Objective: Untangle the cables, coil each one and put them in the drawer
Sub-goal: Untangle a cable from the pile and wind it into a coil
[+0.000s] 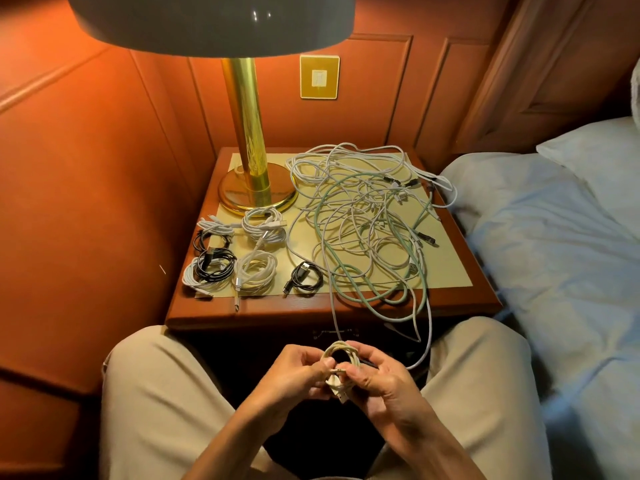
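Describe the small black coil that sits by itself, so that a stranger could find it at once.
Start at the brass lamp base on the nightstand and come straight toward the front edge. The lone black coil lies there, between the pale coiled bundles on its left and the big loose tangle on its right. It is the only coil touching no other.

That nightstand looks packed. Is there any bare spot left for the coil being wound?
One bare patch lies between the white coiled cables, the small black coil and the tangled white and green cables. The right half is crowded; the brass lamp base fills the back left.
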`<action>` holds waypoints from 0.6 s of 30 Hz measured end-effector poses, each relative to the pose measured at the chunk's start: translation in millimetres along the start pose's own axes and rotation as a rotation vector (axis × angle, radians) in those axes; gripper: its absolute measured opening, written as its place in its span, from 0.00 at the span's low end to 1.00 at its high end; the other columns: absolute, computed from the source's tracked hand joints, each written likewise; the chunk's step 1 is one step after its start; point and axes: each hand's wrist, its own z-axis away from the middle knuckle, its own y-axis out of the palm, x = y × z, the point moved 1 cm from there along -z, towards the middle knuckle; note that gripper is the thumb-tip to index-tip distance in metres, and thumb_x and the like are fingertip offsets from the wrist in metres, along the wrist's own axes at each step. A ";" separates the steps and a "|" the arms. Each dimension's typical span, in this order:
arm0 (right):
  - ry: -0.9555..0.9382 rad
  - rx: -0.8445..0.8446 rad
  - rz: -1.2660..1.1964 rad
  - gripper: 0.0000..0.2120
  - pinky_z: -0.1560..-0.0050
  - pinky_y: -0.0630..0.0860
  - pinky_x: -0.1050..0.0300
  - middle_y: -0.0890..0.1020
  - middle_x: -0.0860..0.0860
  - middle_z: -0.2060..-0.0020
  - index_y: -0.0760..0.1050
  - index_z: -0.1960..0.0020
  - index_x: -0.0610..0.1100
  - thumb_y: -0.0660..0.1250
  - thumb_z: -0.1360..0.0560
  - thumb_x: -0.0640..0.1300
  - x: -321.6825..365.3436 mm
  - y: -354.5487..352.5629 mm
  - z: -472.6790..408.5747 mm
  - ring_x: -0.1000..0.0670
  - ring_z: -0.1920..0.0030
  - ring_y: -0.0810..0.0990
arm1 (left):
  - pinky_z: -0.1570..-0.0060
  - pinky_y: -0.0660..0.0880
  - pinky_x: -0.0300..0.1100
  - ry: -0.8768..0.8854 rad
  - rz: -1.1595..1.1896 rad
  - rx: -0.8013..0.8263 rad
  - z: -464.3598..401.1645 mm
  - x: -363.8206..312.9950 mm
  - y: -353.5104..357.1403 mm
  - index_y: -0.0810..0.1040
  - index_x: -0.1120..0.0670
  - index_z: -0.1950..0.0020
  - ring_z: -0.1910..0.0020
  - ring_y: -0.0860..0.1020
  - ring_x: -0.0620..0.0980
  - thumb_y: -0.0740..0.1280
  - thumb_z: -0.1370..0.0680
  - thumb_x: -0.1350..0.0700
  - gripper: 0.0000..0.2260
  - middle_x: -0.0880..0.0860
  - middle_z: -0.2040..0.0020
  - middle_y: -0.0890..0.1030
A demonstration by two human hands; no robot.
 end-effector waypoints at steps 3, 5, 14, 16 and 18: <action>-0.196 -0.252 0.629 0.18 0.48 0.79 0.59 0.83 0.49 0.44 0.74 0.38 0.50 0.73 0.25 0.40 2.3 -0.4 -1.7 0.52 0.45 0.82 | 0.61 0.77 0.38 0.051 -0.111 -0.234 -5.2 6.7 -1.9 0.85 0.58 0.54 0.60 0.84 0.47 0.65 0.19 0.58 0.10 0.56 0.59 0.85; -0.431 -0.405 1.019 0.17 0.42 0.75 0.62 0.79 0.57 0.45 0.75 0.37 0.53 0.72 0.24 0.45 2.3 -2.0 1.6 0.58 0.43 0.77 | 0.63 0.80 0.41 0.075 -0.272 -0.376 -8.4 12.1 -5.4 0.85 0.55 0.59 0.63 0.84 0.45 0.67 0.20 0.58 0.11 0.52 0.64 0.85; -0.473 -0.086 1.734 0.13 0.54 0.74 0.52 0.83 0.51 0.51 0.75 0.41 0.52 0.57 0.18 0.55 -10.4 8.9 -2.4 0.48 0.49 0.81 | 0.62 0.82 0.44 0.092 -0.311 -0.300 -11.7 12.8 3.4 0.84 0.54 0.61 0.65 0.83 0.47 0.67 0.21 0.60 0.11 0.52 0.66 0.83; -0.493 -0.064 1.616 0.11 0.55 0.76 0.53 0.83 0.52 0.55 0.77 0.44 0.51 0.59 0.19 0.54 -10.1 9.0 -3.4 0.51 0.54 0.81 | 0.62 0.80 0.43 0.077 -0.178 -0.261 -10.5 12.8 3.7 0.83 0.55 0.58 0.65 0.82 0.47 0.66 0.21 0.63 0.09 0.54 0.65 0.82; -0.478 -0.011 1.437 0.09 0.58 0.78 0.56 0.83 0.54 0.60 0.80 0.49 0.50 0.64 0.21 0.53 -9.3 7.8 -3.1 0.54 0.59 0.81 | 0.64 0.78 0.42 0.059 -0.057 -0.236 -9.3 13.8 2.5 0.81 0.57 0.55 0.67 0.80 0.47 0.66 0.21 0.65 0.07 0.55 0.64 0.81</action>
